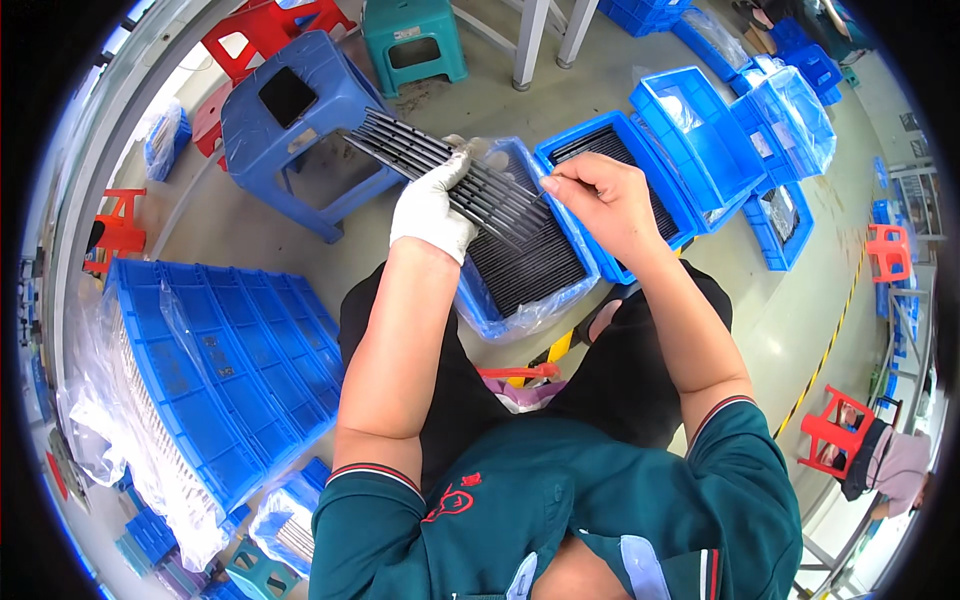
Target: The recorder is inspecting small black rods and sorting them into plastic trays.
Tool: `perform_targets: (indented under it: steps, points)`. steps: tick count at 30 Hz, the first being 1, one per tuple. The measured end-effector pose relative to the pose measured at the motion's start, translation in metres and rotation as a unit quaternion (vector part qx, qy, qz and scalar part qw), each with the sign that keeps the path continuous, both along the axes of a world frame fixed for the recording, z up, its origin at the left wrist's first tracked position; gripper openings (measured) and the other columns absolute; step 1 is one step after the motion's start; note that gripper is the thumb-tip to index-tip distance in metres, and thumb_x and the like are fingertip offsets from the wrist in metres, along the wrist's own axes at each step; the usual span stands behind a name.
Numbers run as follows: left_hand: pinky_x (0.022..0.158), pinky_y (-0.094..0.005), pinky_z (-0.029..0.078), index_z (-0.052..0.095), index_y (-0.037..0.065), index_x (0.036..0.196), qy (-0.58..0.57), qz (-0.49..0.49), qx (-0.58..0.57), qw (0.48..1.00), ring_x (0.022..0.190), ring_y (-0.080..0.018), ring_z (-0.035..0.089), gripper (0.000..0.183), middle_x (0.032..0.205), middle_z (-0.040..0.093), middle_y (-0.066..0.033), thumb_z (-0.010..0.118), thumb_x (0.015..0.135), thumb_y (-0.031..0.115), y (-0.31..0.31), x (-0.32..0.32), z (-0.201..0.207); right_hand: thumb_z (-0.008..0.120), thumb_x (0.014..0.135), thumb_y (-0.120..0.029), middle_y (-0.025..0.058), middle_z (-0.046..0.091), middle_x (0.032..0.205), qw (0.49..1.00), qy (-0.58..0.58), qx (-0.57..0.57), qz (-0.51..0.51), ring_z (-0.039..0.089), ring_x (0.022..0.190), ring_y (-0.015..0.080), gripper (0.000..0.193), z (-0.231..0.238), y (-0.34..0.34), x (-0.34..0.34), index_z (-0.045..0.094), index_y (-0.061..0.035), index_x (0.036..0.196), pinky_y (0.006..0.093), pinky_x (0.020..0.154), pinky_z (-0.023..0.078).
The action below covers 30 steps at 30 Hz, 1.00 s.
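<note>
My left hand [432, 212], in a white glove, is closed around a fanned bundle of thin black rods [402, 146]. The rods slant from the upper left down to the right. Close to their right-hand ends is my bare right hand [612, 200], thumb and forefinger pinched together; what the pinch holds, if anything, is too small to make out. Beneath the bundle, a blue bin [590, 268] lined with clear plastic holds many black rods [525, 272] lying side by side. Just right of it, partly behind my right hand, a second blue bin [683, 212] contains more dark rods.
A blue stool [240, 125] stands at the upper left, with a green stool [410, 40] beyond. Stacked blue crates [225, 360] wrapped in plastic rise at my left. More blue bins [700, 130] stand at the upper right. A red stool [835, 430] and a seated person are far right.
</note>
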<state>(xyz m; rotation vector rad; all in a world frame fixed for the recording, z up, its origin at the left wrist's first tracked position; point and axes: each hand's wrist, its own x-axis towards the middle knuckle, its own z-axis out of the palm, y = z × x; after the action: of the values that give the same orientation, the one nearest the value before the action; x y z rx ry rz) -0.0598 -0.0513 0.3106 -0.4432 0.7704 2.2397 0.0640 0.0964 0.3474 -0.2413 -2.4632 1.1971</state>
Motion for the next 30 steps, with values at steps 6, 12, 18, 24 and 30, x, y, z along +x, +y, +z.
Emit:
perform_targets:
  steps: [6,12,18,24,30]
  points:
    - [0.078,-0.052,0.054,0.056,0.007,0.103,0.01,-0.027,0.007,1.0,0.089,-0.0312,0.063,0.016,0.099,0.061,-0.0114,0.053,0.089,0.0,-0.002,0.001,0.0,0.068,0.079,-0.008,0.0091,0.059,0.073,0.983,0.057,0.148,0.096,0.058,0.069,0.0218,0.008,0.005,0.004,-0.001,0.065,-0.0018,0.083,0.0303,0.062,0.047]
    - [0.078,-0.0578,0.052,0.055,0.007,0.104,-0.019,-0.011,0.025,0.999,0.094,-0.0375,0.062,0.017,0.103,0.061,-0.0135,0.052,0.089,0.001,0.0,-0.001,-0.001,0.068,0.078,-0.006,0.009,0.06,0.074,0.98,0.054,0.175,0.081,0.059,0.072,0.0238,0.007,0.006,-0.002,-0.001,0.065,-0.0028,0.083,0.0313,0.063,0.048]
    - [0.078,-0.0585,0.052,0.053,0.008,0.107,0.032,-0.015,-0.006,0.999,0.096,-0.0395,0.06,0.02,0.105,0.06,-0.0146,0.05,0.089,0.0,-0.001,0.004,0.003,0.071,0.076,-0.004,0.0066,0.061,0.076,0.997,0.045,0.047,0.028,0.059,0.069,0.0176,0.008,0.012,-0.001,0.006,0.066,-0.0015,0.082,0.0277,0.061,0.047]
    - [0.077,-0.058,0.053,0.053,0.008,0.107,0.015,-0.021,0.012,1.0,0.094,-0.0385,0.061,0.02,0.106,0.059,-0.015,0.051,0.089,0.0,-0.002,0.002,0.003,0.071,0.075,-0.009,0.0066,0.061,0.071,0.996,0.056,0.04,0.055,0.06,0.065,0.0219,0.007,0.006,-0.006,0.002,0.067,-0.0062,0.079,0.032,0.057,0.047]
    - [0.073,-0.0557,0.054,0.053,0.007,0.105,0.02,-0.011,-0.001,1.0,0.09,-0.0375,0.062,0.019,0.101,0.06,-0.0136,0.053,0.088,-0.002,-0.002,0.0,-0.001,0.07,0.072,-0.003,0.0082,0.06,0.072,0.982,0.099,0.127,0.102,0.059,0.069,0.025,0.009,0.006,-0.007,0.001,0.065,-0.0035,0.079,0.033,0.062,0.048]
